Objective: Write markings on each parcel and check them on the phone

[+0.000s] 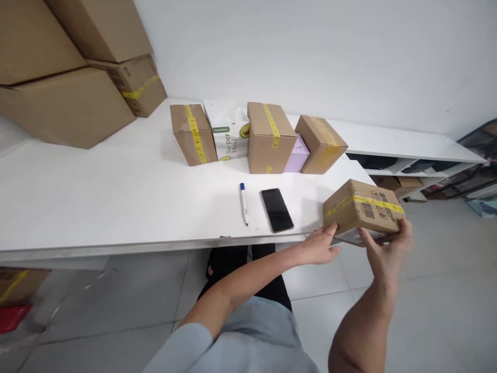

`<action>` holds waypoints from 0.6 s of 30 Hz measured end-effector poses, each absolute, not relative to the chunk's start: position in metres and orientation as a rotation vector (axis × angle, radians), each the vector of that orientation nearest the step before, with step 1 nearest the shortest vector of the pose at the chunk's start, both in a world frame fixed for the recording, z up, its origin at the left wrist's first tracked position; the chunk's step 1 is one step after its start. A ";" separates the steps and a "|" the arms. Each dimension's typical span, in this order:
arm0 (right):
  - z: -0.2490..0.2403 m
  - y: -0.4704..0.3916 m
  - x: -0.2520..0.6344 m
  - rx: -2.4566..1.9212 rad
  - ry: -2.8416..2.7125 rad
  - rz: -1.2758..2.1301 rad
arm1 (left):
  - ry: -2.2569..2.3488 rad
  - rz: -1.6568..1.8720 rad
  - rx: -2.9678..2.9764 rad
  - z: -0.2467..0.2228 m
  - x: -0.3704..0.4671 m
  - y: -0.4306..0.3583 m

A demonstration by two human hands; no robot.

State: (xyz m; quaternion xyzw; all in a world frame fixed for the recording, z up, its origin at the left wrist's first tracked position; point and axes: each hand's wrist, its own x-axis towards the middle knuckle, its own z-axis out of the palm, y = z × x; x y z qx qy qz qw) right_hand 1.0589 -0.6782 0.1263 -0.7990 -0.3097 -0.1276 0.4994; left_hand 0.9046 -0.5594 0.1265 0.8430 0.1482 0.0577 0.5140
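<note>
A small cardboard box [341, 204] with yellow tape and printed black symbols is at the right end of the white table [116, 202], tilted a little. My right hand [388, 248] grips it, thumb on the near face and fingers around the right side. My left hand [320, 246] is at the box's near left corner, fingertips against it, fingers stretched and thumb apart. Left of the box a black smartphone [277, 210] lies on the table, and beside it a white marker pen [244, 204] with a blue end.
Along the wall stand a taped carton [193, 135], a white printed tissue box [232, 140], a taller carton [271, 150], a small lilac box [298, 155] and another carton [321, 145]. Large cartons [70, 106] are stacked at the left. A low white shelf [419, 142] extends at the right.
</note>
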 end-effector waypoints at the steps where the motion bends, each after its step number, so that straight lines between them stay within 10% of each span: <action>1: 0.123 -0.677 1.061 -1.973 -0.747 -0.332 | 0.350 0.140 2.023 0.122 0.910 -0.559; 18: 0.137 -0.560 1.155 -2.159 -0.459 -0.354 | 0.258 0.410 1.984 0.111 0.798 -0.565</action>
